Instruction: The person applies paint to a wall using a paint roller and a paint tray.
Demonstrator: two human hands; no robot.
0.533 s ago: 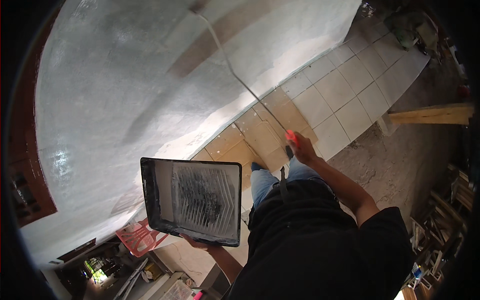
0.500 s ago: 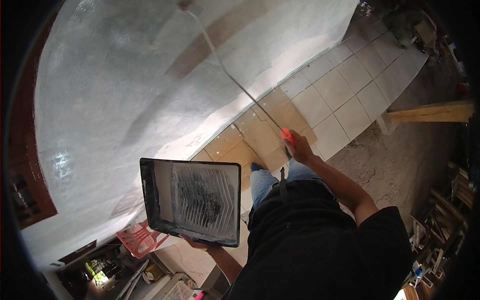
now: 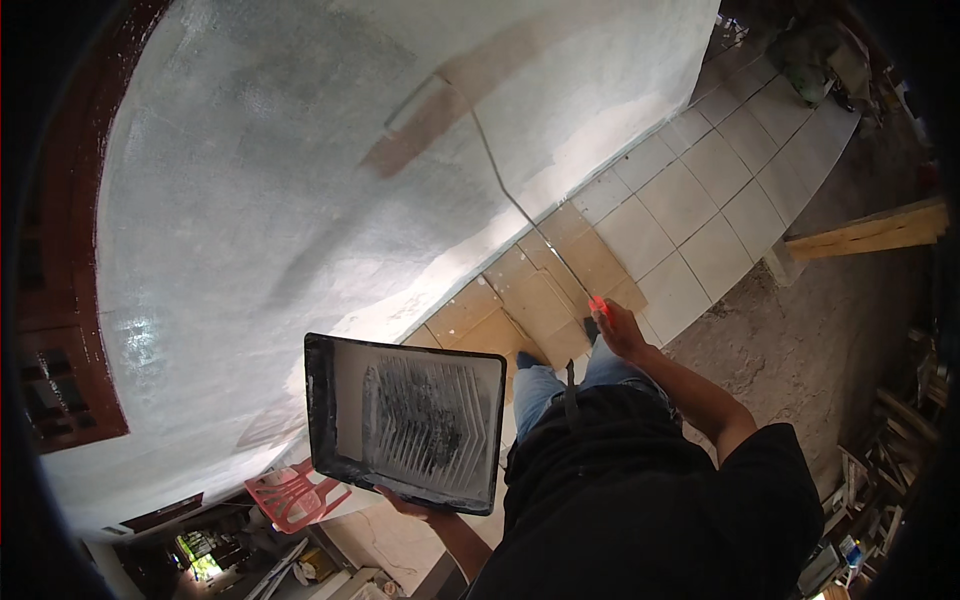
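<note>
My right hand [image 3: 624,332] is closed around the red handle of a paint roller [image 3: 515,203]. Its long thin metal rod bends midway and runs up to a pale roller head [image 3: 416,104], which lies at the grey-white wall [image 3: 260,170]; I cannot tell how firmly it presses. To the left, my left hand [image 3: 406,503] grips the lower edge of a black paint tray [image 3: 348,400], its fingers partly hidden beneath. Greyish paint coats the tray's ribbed slope, with dark patches showing through.
Brown cardboard sheets [image 3: 485,320] cover floor tiles along the wall's foot. A red plastic chair [image 3: 295,497] stands behind the tray. Stacked wood [image 3: 895,440] lies at right, near a wooden beam [image 3: 870,228]. A reddish-brown window frame [image 3: 75,385] borders the wall at left.
The roller head has come down the wall toward me, and my right hand has drawn lower with the handle. The tray stays in my left hand; the whole view has shifted slightly.
</note>
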